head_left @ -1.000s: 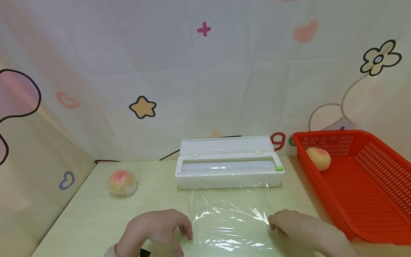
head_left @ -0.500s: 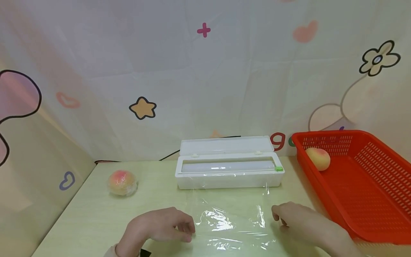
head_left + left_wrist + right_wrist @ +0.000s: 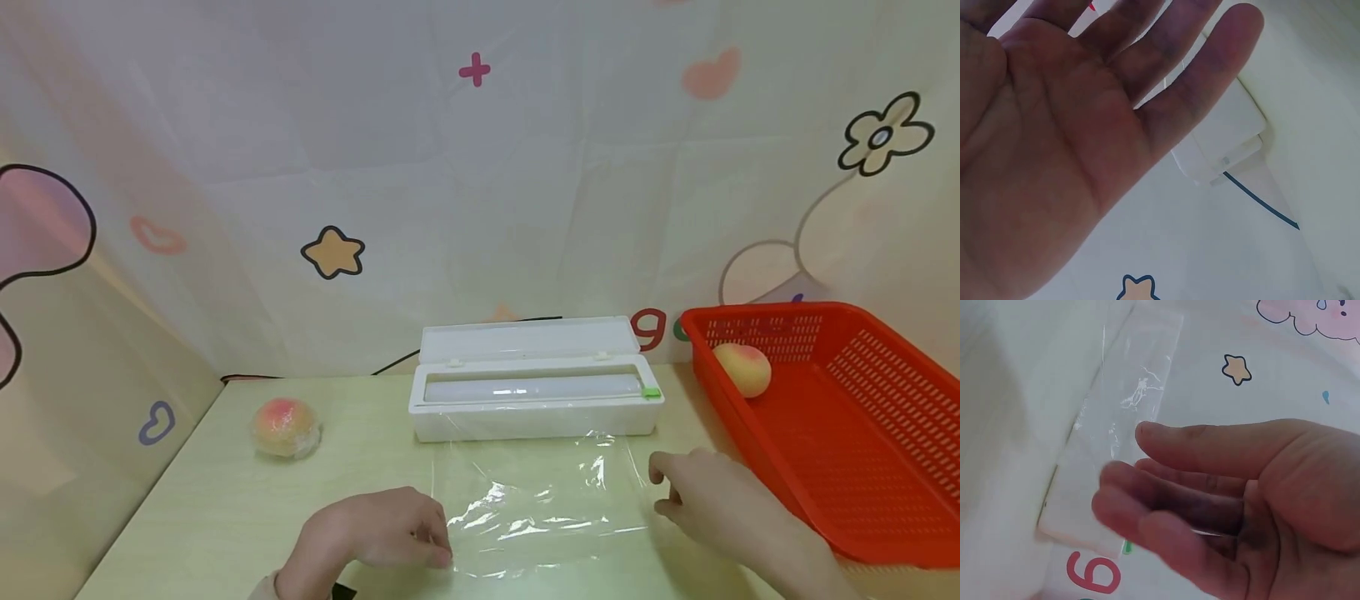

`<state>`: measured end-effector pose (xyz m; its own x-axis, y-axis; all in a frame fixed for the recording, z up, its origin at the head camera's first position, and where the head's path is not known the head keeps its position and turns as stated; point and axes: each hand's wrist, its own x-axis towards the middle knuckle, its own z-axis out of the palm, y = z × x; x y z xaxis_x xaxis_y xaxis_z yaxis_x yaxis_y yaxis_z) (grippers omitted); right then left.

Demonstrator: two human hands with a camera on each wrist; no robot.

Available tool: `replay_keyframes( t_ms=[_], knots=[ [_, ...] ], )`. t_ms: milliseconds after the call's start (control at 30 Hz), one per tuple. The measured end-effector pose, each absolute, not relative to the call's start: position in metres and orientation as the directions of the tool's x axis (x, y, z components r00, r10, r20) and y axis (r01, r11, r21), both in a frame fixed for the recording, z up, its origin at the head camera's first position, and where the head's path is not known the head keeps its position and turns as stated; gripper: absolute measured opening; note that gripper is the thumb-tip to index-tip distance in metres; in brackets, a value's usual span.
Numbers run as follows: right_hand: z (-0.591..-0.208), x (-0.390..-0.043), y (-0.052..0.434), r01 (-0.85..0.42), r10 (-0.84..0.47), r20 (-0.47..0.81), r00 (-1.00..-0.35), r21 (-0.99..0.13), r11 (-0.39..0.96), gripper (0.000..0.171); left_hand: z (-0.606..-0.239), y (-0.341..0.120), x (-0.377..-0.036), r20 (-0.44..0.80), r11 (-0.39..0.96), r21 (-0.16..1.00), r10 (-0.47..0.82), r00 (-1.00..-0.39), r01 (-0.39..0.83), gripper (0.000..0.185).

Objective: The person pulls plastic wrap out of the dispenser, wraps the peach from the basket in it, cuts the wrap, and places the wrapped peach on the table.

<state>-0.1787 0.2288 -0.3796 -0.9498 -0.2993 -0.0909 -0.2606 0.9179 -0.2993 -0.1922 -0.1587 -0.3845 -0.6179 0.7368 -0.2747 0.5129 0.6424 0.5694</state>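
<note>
Lying flat on the worktop [image 3: 225, 500] between both hands: cling film [image 3: 536, 508]. Left hand [image 3: 375, 533] resting at its left edge, fingers relaxed; right hand [image 3: 712, 500] hovering just right, fingers loosely spread.

Probably a staged recording booth, not a real kitchen: a cartoon-printed cloth backdrop [image 3: 480, 167] hangs on the far and left sides of a pale tabletop [image 3: 210, 500].
</note>
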Motion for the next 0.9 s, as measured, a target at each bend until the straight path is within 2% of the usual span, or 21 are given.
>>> replay_keyframes(
  t_ms=[200,300,533,800,900],
  knots=[
    [-0.374,-0.178,0.231,-0.256,-0.283,-0.111,-0.953,-0.214,0.943,0.029,-0.384,-0.159,-0.192,-0.254,0.645,0.556,0.732,-0.632,0.524,0.01],
    [-0.368,-0.176,0.233,-0.24,-0.268,-0.12,-0.956,-0.207,0.948,0.03,-0.383,-0.159,-0.192,-0.245,0.65,0.555,0.724,-0.645,0.518,0.01],
    [-0.344,-0.17,0.246,-0.257,-0.264,-0.017,-0.964,-0.18,0.949,0.028,-0.382,-0.158,-0.193,-0.192,0.636,0.583,0.712,-0.675,0.506,0.005],
    [-0.313,-0.17,0.262,-0.249,-0.238,0.105,-0.966,-0.1,0.963,0.03,-0.379,-0.152,-0.195,-0.112,0.622,0.591,0.694,-0.711,0.514,0.021],
    [-0.303,-0.174,0.265,-0.249,-0.24,0.094,-0.966,-0.096,0.964,0.029,-0.377,-0.151,-0.197,-0.066,0.631,0.572,0.672,-0.737,0.524,0.027]
  ],
)
